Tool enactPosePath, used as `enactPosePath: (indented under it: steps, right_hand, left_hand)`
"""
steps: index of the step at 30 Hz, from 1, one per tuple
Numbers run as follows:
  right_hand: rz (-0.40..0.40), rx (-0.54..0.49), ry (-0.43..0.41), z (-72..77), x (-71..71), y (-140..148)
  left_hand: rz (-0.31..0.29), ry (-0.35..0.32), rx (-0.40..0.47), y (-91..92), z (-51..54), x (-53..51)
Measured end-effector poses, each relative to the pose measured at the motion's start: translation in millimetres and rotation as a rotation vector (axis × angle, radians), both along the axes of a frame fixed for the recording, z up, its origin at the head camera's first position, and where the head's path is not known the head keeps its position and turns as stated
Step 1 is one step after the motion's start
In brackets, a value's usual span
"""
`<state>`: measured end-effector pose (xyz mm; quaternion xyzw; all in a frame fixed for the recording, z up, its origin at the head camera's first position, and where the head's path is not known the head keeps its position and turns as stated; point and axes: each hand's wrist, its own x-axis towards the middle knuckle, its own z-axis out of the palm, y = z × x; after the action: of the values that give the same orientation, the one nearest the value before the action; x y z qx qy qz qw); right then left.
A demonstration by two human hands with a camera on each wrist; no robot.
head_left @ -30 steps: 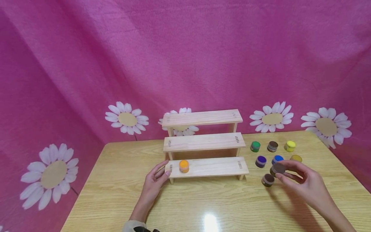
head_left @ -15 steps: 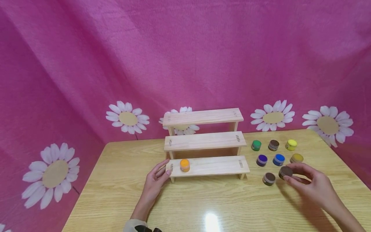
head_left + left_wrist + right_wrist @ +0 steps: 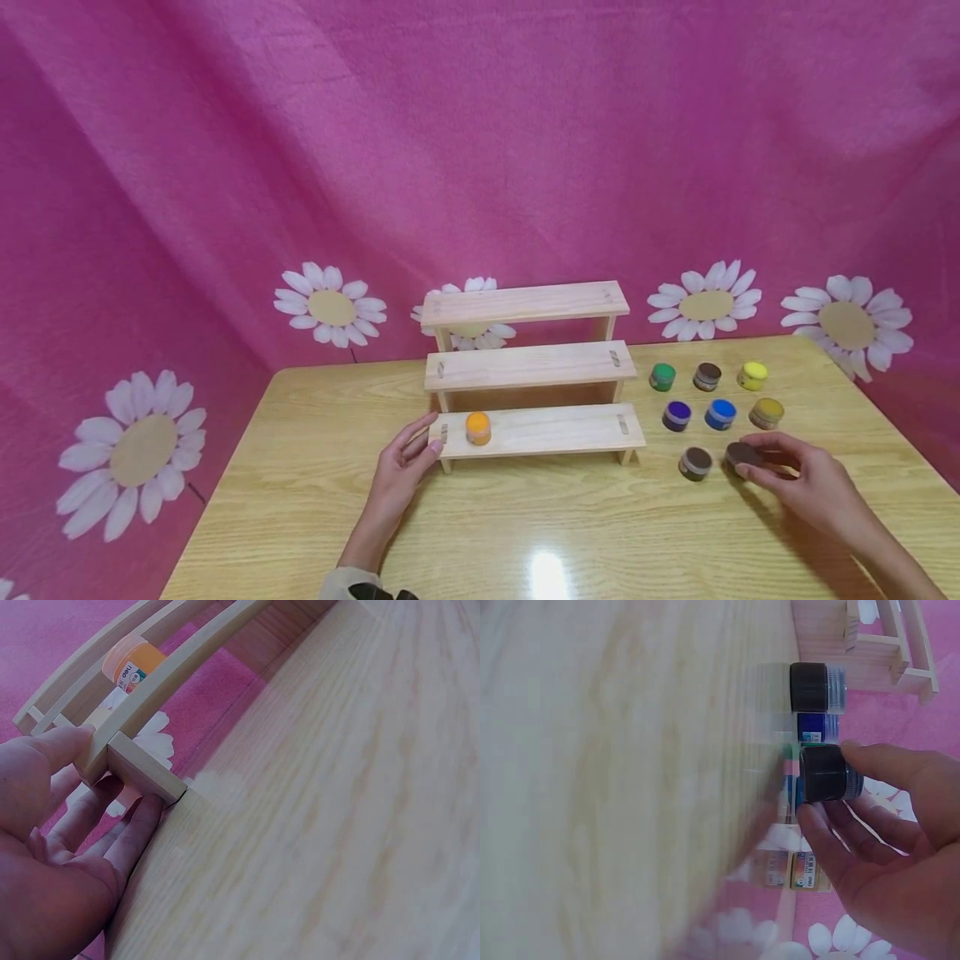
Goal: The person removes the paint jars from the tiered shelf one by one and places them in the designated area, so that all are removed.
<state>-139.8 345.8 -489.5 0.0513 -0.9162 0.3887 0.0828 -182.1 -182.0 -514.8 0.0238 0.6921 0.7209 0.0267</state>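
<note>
My left hand [image 3: 405, 458] holds the left end of the lowest step of a three-tier wooden display stand [image 3: 555, 431]; in the left wrist view the thumb lies over the step and fingers reach beneath it by the leg [image 3: 142, 766]. An orange paint jar [image 3: 478, 428] stands on that step, near the hand. On the right, my right hand [image 3: 817, 483] pinches a dark brown or black paint jar [image 3: 825, 774] between thumb and fingers, upright and very close to the tabletop. Another dark paint jar [image 3: 695, 464] stands just left of it.
Behind the right hand stand several more jars: green [image 3: 662, 377], dark brown [image 3: 707, 377], yellow [image 3: 752, 376], purple [image 3: 677, 416], blue [image 3: 720, 414] and ochre [image 3: 767, 413]. A pink flowered cloth [image 3: 525, 167] hangs behind the wooden table [image 3: 480, 533].
My right hand has moved slightly right and down with the dark paint jar, bringing it closer to the table and uncovering the blue and ochre jars. The left hand keeps its hold.
</note>
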Motion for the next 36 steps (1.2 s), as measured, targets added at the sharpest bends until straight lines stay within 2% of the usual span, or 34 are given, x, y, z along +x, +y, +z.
enactPosePath:
  steps: [10,13,23,28,36]
  right_hand:
    - [-0.014,0.035,-0.077,-0.7,-1.9,5.3]
    - [-0.014,0.033,-0.077,-0.9,-1.3,6.5]
    - [-0.035,-0.002,0.030,3.8,5.0,6.4]
    - [-0.039,-0.077,0.129,15.3,6.1,2.7]
    - [0.004,-0.170,0.151,36.8,7.9,-18.1]
  left_hand:
    - [0.004,-0.002,0.000,0.8,1.2,0.7]
    - [0.009,-0.002,-0.007,0.9,1.2,-0.4]
    - [0.007,-0.008,-0.025,1.3,0.2,-0.3]
    - [0.010,-0.002,-0.024,1.6,0.1,0.2]
    - [0.016,-0.001,-0.032,1.7,1.0,0.7]
